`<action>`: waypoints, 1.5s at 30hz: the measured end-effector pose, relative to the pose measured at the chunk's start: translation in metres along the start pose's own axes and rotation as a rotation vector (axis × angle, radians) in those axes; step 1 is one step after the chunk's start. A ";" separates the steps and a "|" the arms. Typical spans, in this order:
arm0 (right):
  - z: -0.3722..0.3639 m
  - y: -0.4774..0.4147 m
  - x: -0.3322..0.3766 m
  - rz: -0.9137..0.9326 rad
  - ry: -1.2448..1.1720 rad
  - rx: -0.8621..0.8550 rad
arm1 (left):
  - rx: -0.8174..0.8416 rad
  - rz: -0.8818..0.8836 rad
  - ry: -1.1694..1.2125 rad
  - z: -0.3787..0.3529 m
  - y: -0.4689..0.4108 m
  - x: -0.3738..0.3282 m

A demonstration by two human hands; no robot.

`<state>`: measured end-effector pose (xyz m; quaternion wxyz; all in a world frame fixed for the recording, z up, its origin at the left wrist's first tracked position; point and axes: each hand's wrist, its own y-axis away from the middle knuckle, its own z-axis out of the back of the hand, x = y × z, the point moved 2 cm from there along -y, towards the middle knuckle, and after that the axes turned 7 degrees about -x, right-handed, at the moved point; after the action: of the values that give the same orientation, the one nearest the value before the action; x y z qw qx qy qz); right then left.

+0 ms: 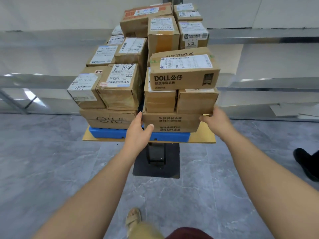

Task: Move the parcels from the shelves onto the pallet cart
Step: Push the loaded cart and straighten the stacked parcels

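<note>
**boxfan:** why does the person have both hands on that one carton?

**palletguy:** squaring it up, I reckon. The left hand (138,131) grips the near-left corner of the wide bottom box (170,122), thumb across the front and fingers tucked round the side. The right hand (217,121) curls round the opposite end of the same box, thumb up against the small box above. One hand per end makes sense imo: three boxes ride on top, and a one-sided shove would twist them off

**boxfan:** so where are the parcels now?

**palletguy:** all the ones in view sit on the pallet cart (205,137), with its blue pallet (107,132) just below both hands. Count: two small boxes side by side right above the hands, and one DOLL box (184,73) lying across them. One flat printed carton sits left of the left hand with two labelled boxes on it. The back rows overlap too much to be sure, but I make it ten more, so sixteen-ish. The shelves (51,78) beyond the hands hold two flat cardboard sheets
</note>
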<state>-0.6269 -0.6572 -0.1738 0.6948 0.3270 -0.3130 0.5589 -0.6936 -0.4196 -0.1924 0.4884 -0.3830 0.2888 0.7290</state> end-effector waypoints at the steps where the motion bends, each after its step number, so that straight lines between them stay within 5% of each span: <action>1: -0.002 -0.001 0.000 0.004 -0.022 0.028 | -0.007 0.012 0.000 0.000 -0.001 -0.001; 16: -0.016 0.000 -0.005 0.033 -0.103 0.083 | -0.069 -0.015 0.035 0.010 0.011 -0.003; 21: -0.017 -0.003 -0.003 0.021 -0.130 0.082 | -0.277 -0.148 -0.188 0.031 0.008 0.013; 29: -0.024 -0.001 0.001 0.027 -0.102 0.090 | -0.193 -0.145 -0.543 0.030 -0.004 0.015; 34: -0.015 0.001 0.004 0.045 -0.115 0.062 | -0.303 -0.231 -0.359 0.039 0.001 0.006; 38: 0.000 0.002 0.014 0.093 -0.165 0.036 | -0.542 -0.399 -0.238 0.066 -0.014 -0.022; 42: 0.004 0.002 0.021 0.121 -0.176 0.045 | -0.794 -0.274 -0.104 0.126 -0.048 -0.021; 45: 0.002 0.002 0.022 0.105 -0.182 0.053 | -0.773 -0.064 -0.121 0.168 -0.076 -0.001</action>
<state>-0.6252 -0.6458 -0.1547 0.6242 0.3780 -0.3766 0.5706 -0.6689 -0.2591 -0.1042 0.3468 -0.5038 -0.0485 0.7897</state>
